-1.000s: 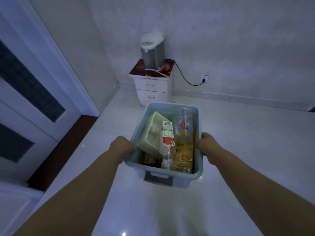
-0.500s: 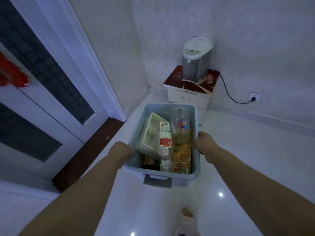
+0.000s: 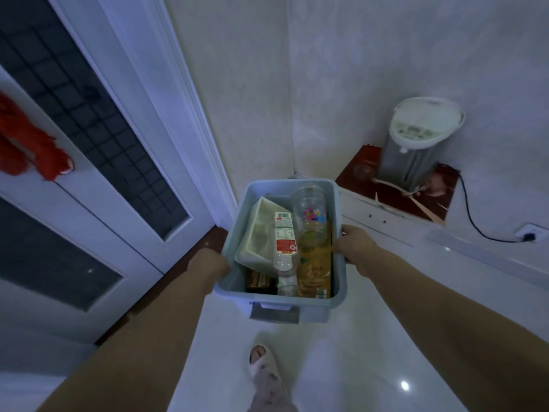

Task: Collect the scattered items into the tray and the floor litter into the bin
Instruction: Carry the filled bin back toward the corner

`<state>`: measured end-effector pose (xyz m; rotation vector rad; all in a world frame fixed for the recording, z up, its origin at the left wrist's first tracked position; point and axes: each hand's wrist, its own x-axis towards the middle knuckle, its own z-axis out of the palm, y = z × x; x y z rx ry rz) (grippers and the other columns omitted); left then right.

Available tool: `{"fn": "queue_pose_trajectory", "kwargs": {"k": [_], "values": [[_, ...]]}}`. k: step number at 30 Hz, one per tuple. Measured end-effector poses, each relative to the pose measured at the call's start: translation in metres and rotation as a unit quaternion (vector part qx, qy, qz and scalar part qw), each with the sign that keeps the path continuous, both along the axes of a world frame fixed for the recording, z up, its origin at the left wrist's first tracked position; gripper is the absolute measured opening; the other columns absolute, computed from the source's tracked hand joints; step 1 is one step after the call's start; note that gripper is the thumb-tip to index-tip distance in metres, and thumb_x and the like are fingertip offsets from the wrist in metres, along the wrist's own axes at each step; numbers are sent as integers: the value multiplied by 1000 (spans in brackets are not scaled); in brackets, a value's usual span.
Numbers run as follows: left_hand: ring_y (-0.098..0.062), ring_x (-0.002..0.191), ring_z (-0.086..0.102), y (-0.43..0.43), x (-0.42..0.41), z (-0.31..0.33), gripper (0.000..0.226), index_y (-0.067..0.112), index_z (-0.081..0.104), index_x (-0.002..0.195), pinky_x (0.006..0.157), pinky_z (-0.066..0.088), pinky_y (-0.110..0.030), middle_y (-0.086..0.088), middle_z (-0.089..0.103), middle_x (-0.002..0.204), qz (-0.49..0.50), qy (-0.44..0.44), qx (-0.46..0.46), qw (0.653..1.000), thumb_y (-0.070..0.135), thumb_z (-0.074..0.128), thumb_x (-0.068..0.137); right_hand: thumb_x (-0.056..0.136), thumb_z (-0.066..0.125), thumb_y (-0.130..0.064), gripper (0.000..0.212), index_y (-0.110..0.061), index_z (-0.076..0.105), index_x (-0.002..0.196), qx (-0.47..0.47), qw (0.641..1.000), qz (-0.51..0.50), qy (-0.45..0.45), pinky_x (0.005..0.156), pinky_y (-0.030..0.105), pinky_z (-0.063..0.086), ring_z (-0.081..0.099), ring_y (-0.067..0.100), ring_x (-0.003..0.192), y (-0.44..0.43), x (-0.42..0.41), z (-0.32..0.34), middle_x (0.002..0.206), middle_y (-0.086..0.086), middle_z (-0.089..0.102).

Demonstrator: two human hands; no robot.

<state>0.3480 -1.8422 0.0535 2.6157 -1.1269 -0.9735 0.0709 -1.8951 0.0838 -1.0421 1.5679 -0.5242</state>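
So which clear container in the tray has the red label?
The bottle, lying in the middle; the cup beside it shows coloured shapes instead.

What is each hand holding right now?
Left hand: grips the left rim of the tray.
Right hand: grips the right rim of the tray.

A home: panelled door (image 3: 98, 185), bedside cabinet (image 3: 395, 200), water boiler (image 3: 416, 141).

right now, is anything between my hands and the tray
Nothing visible does. The left hand grips the tray at its left rim and the right hand at its right rim, with no item in between.
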Motion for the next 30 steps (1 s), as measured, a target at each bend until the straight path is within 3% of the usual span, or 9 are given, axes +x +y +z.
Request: {"fn": "queue_pose_trajectory", "kwargs": {"k": [7,13,16,18,21,23,25,28,30], "values": [[-28,89,57,-130,84,-13,11,-3,57,80,68,41,-28,-10,51,76,-8,42,-7,999,5,63,83,88,56,4,50,-6,46,136,50,998,-42,3,91,43,50,54,32,109,-112,87,-17,123,19,56],[-32,103,58,-219,116,-29,19,-4,59,104,75,44,-30,-13,52,85,-37,28,13,999,4,61,87,88,56,3,51,-6,44,137,77,995,-70,6,98,46,48,53,34,115,-184,123,-29,123,18,55],[-27,92,55,-266,125,-42,11,-1,55,83,72,42,-26,-7,46,72,-52,20,52,997,6,60,88,89,56,1,48,-5,47,135,88,993,-82,5,95,43,50,54,32,106,-230,134,-42,104,11,56],[-24,86,53,-304,130,-54,24,3,48,69,70,42,-26,-6,48,73,-62,3,78,995,10,60,88,88,57,1,46,-5,49,132,99,991,-89,-7,92,41,51,52,27,96,-264,138,-55,94,7,52],[-25,84,58,-365,129,-73,14,1,54,85,63,42,-26,-5,49,75,-66,-3,92,994,13,61,88,88,58,1,47,-4,48,133,114,988,-99,-15,91,39,50,53,28,97,-321,138,-79,104,14,55],[-17,63,50,-407,129,-88,20,3,50,72,49,37,-23,-2,44,66,-75,-7,92,993,11,59,88,88,58,-1,47,-6,48,134,117,987,-111,-15,89,37,51,54,27,98,-362,138,-99,119,18,58],[-17,59,45,-444,128,-101,28,9,46,62,46,33,-22,-2,45,65,-84,-10,89,992,10,59,87,88,59,-2,48,-8,49,135,119,984,-131,-15,86,35,51,53,24,96,-397,138,-117,123,16,59],[-23,77,52,-507,123,-134,10,3,63,87,61,38,-24,-12,61,87,-106,-15,81,991,12,61,86,89,56,0,47,-8,50,134,138,977,-160,-4,90,36,50,51,24,96,-451,136,-154,110,11,59],[-22,79,52,-547,118,-165,18,-1,65,99,64,37,-25,-17,65,99,-115,-16,66,991,9,60,86,89,52,2,46,-7,50,134,156,970,-187,7,91,38,50,52,25,95,-485,133,-189,108,13,58]]}}
